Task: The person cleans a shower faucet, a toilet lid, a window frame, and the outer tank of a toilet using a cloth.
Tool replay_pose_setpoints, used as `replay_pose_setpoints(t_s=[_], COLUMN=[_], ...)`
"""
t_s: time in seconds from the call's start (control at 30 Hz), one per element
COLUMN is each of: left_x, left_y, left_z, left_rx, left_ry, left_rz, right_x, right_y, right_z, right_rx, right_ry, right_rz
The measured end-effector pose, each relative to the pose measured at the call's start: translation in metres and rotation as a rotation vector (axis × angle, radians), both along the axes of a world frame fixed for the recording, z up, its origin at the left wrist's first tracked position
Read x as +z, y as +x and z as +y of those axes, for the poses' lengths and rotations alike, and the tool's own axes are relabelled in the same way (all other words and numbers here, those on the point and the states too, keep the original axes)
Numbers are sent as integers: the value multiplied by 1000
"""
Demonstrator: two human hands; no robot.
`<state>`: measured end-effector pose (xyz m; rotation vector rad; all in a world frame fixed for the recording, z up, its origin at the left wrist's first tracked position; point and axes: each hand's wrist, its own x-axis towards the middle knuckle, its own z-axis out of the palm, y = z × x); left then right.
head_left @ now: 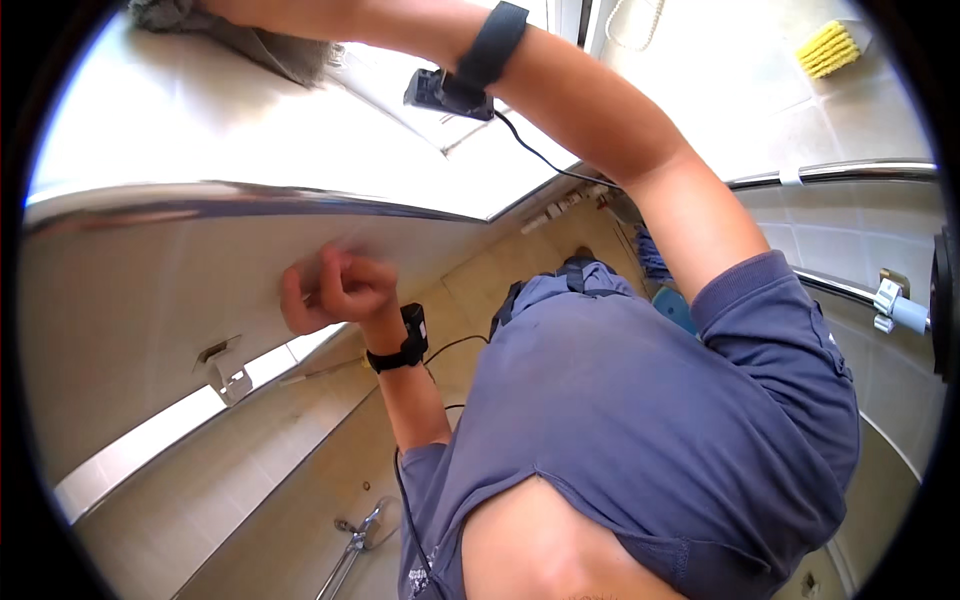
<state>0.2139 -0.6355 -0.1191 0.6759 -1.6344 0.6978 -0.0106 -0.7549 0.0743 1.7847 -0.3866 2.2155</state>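
My right arm reaches across the top to the far left, where my right hand (262,8) is on a dark grey cloth (275,52). The cloth lies against a bright, glossy white surface (180,130); the picture's edge cuts off much of the hand, and its fingers are hidden. Below a shiny metal edge (270,200), my left hand (340,290) is curled into a loose fist beside a greyish panel (150,290). Nothing shows in its fingers, and I cannot tell whether it touches the panel. Black straps with small devices circle both wrists.
A pale hinge-like fitting (228,375) is on the panel. A chrome shower fitting (355,540) stands lower left. On the right run metal rails (850,175) along a tiled wall, with a yellow brush (828,50) above. A black cable (545,160) trails from my right wrist.
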Motion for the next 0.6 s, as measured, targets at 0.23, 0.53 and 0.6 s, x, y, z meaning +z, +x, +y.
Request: replay_pose_setpoints(t_s=[0.23, 0.53, 0.6], left_x=[-3, 2, -1], left_y=[-4, -5, 3], left_z=[2, -8, -8], left_rx=[115, 103, 142], left_ry=[-51, -152, -163], left_rz=[11, -19, -21], right_x=[-179, -399, -402], right_y=[2, 13, 13], right_z=[10, 40, 37], right_rx=[-337, -447, -414], right_ry=[449, 1052, 1016], right_rz=[59, 65, 132])
